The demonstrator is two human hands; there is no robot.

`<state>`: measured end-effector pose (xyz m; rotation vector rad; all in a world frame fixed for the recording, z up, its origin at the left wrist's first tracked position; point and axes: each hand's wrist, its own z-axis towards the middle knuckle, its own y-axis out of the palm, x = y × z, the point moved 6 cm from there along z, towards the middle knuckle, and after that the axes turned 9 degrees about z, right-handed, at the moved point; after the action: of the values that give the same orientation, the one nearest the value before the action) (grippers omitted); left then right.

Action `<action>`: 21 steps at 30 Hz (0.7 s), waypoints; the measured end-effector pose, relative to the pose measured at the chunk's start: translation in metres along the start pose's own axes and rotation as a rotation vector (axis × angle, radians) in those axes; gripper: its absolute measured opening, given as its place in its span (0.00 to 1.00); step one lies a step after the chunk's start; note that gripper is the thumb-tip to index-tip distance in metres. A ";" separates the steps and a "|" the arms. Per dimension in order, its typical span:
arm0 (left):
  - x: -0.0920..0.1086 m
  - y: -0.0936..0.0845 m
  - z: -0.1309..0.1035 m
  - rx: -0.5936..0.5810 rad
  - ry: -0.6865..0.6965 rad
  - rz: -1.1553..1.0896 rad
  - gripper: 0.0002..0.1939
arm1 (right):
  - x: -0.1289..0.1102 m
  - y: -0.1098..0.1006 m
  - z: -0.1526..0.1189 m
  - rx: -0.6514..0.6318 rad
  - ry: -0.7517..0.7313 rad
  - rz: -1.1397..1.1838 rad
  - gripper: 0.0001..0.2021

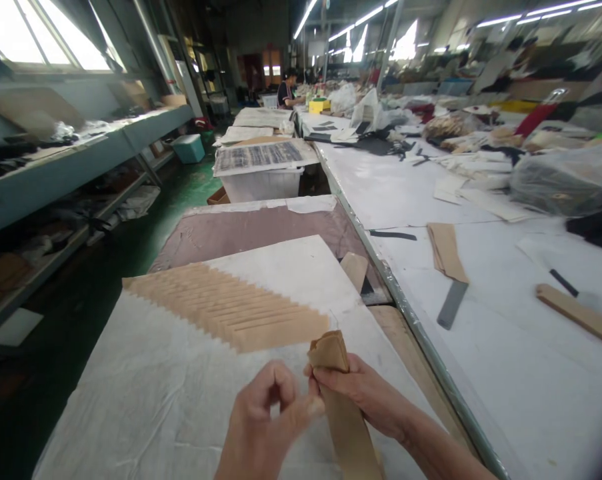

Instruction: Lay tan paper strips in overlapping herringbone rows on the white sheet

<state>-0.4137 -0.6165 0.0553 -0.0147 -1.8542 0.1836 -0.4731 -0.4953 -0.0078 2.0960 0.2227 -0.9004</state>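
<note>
Two hands: the right hand (368,393) is clamped around a brown bundle (348,430), thumb across its face; the left hand (268,413) is curled just beside it, blurred, and whether its fingers pinch an edge cannot be told.
Brown bundle: it is in the right grip, its short upper end jutting beyond the fingers with several layered edges showing, its long flat part running from the grip back toward the person.
Weight: probably light, since one hand seems to bear it without strain.
Stiffness: likely pliable like thin leather or heavy paper; the upper end curves and creases, while the long part looks fairly flat.
Surface: matt, so slipping on skin seems unlikely, though the layers may slide over one another.
Fragility: tearing looks improbable; a hard squeeze could leave creases.
Hold: best across the width near the layered end, thumb on the face and fingers behind, with the free fingertips on the edges to part single layers.
Fanned strips (231,310): beyond the grip and to its left, overlapping in a stepped row on a white sheet (125,400).
Folded strip (445,250): well apart from the grip, to its right and beyond, on the white worktop (501,387).
</note>
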 end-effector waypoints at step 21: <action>-0.085 -0.021 0.042 0.457 -0.220 0.145 0.15 | 0.019 -0.048 0.006 -0.058 0.254 -0.182 0.11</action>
<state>-0.4277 -0.6508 -0.0349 0.1943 -1.9901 0.7305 -0.4839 -0.4720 -0.0527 2.1575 0.5733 -0.7201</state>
